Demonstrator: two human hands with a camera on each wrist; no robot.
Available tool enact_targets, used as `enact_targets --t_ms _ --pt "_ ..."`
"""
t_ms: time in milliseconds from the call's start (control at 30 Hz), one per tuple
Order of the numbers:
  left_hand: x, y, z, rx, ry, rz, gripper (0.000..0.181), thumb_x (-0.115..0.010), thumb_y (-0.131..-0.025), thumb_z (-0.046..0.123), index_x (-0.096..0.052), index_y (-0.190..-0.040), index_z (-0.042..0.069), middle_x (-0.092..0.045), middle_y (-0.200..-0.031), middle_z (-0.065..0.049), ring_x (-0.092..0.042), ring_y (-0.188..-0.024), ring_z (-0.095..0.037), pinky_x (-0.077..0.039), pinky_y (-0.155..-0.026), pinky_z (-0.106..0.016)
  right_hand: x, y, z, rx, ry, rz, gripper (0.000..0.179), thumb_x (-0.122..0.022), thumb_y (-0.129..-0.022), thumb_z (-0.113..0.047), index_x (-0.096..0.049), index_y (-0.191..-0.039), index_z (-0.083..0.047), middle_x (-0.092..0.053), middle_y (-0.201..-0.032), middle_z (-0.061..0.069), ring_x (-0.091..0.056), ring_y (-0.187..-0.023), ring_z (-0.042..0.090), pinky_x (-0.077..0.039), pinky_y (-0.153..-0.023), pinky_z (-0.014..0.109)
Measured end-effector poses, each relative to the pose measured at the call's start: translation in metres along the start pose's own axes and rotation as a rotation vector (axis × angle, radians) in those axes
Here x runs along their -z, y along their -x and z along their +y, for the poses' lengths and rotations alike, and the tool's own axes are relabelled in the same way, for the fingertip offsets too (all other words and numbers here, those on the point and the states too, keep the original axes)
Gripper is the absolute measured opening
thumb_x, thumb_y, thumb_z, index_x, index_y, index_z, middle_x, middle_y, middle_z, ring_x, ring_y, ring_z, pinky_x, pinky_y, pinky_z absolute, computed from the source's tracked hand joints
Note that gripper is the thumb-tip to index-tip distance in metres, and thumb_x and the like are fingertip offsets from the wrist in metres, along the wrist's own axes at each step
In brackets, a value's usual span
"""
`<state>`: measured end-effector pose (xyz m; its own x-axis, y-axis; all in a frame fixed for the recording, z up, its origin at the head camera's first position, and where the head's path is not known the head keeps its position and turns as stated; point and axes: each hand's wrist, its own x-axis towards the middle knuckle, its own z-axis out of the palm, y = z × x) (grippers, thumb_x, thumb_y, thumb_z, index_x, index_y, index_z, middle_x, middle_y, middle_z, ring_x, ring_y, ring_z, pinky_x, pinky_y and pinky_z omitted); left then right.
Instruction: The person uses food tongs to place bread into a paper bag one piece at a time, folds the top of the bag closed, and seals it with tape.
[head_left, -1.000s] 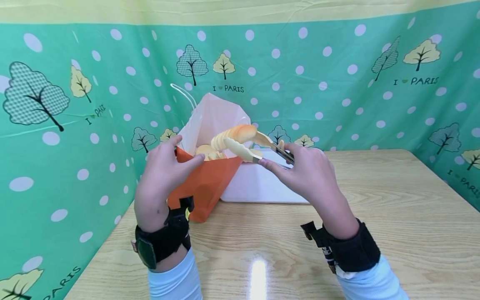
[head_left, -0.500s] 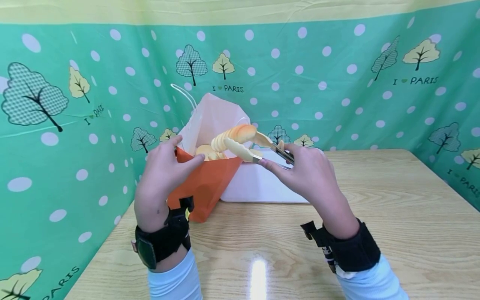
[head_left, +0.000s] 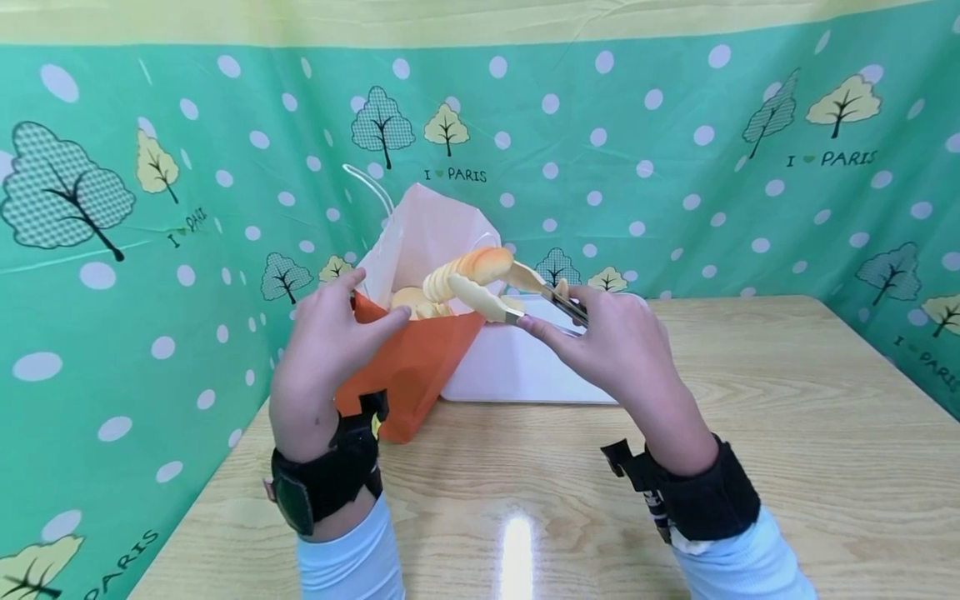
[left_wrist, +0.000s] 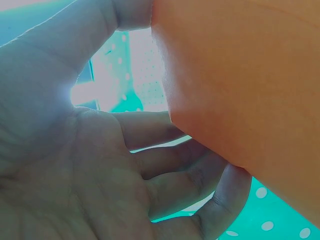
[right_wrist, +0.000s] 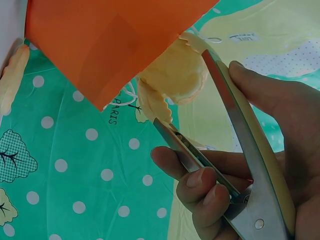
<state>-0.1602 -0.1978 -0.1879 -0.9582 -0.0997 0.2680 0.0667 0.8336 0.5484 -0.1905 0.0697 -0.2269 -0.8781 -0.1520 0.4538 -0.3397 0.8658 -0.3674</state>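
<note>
My left hand [head_left: 326, 342] grips the edge of an orange paper bag [head_left: 412, 362], thumb on the near side and fingers behind it in the left wrist view. The bag leans open, its pale inside facing me, with bread pieces [head_left: 411, 300] showing at its mouth. Curled round a pair of tongs [head_left: 480, 298] with cream tips and metal arms, my right hand [head_left: 611, 337] is right of the bag. Between the tong tips is a ridged, golden bread roll [head_left: 468, 271], held over the bag's mouth. The right wrist view shows the roll partly hidden by the bag.
A white tray [head_left: 525, 367] lies behind and right of the bag on the wooden table [head_left: 750, 400]. In the right wrist view another bread piece [right_wrist: 14, 75] shows at the left edge. A green printed cloth [head_left: 645, 125] stands round the back and sides.
</note>
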Motion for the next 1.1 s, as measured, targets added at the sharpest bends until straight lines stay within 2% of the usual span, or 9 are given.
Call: enact_targets --t_ms 100,300,600,867,1100 --pt "0.0009 0.0001 0.0002 -0.006 -0.003 -0.004 0.078 -0.059 -0.085 0.038 -0.027 -0.146 0.002 -0.054 -0.082 -0.015 -0.051 -0.081 -0.027 -0.046 -0.066 -0.036 0.0004 0.0002 -0.0006 -0.003 0.003 -0.006 0.073 -0.051 -0.076 -0.071 -0.066 -0.112 -0.01 -0.034 -0.055 0.0 -0.033 -0.051 0.018 -0.021 -0.043 0.03" --pt "0.0016 -0.0005 0.0006 -0.013 -0.002 -0.006 0.077 -0.059 -0.085 0.036 -0.027 -0.145 0.001 -0.054 -0.082 -0.015 -0.051 -0.083 -0.027 -0.046 -0.067 -0.036 0.0005 0.0007 -0.0014 -0.003 0.0 -0.008 0.068 -0.052 -0.076 -0.071 -0.067 -0.103 -0.01 -0.035 -0.057 0.001 -0.033 -0.052 0.019 -0.021 -0.044 0.031" --pt "0.0023 0.0001 0.0016 -0.01 -0.004 -0.006 0.076 -0.059 -0.085 0.035 -0.027 -0.146 0.002 -0.053 -0.079 -0.014 -0.051 -0.079 -0.026 -0.045 -0.064 -0.034 0.0006 0.0008 -0.0014 -0.004 0.003 -0.007 0.068 -0.051 -0.075 -0.071 -0.066 -0.102 -0.01 -0.034 -0.056 0.001 -0.033 -0.052 0.018 -0.02 -0.044 0.031" --pt "0.0025 0.0003 0.0023 -0.009 0.001 -0.007 0.077 -0.059 -0.085 0.035 -0.026 -0.146 0.001 -0.054 -0.081 -0.014 -0.051 -0.079 -0.026 -0.046 -0.064 -0.034 0.0011 0.0013 -0.0011 -0.012 0.009 -0.007 0.07 -0.051 -0.075 -0.072 -0.067 -0.104 -0.01 -0.034 -0.055 0.001 -0.033 -0.051 0.018 -0.021 -0.043 0.03" --pt "0.0028 0.0002 0.002 -0.005 0.004 -0.011 0.077 -0.059 -0.085 0.035 -0.026 -0.146 0.001 -0.056 -0.085 -0.016 -0.052 -0.084 -0.027 -0.047 -0.067 -0.036 0.001 0.0012 -0.0011 -0.009 0.008 -0.008 0.067 -0.051 -0.075 -0.072 -0.066 -0.098 -0.011 -0.033 -0.056 0.001 -0.032 -0.052 0.019 -0.02 -0.043 0.031"
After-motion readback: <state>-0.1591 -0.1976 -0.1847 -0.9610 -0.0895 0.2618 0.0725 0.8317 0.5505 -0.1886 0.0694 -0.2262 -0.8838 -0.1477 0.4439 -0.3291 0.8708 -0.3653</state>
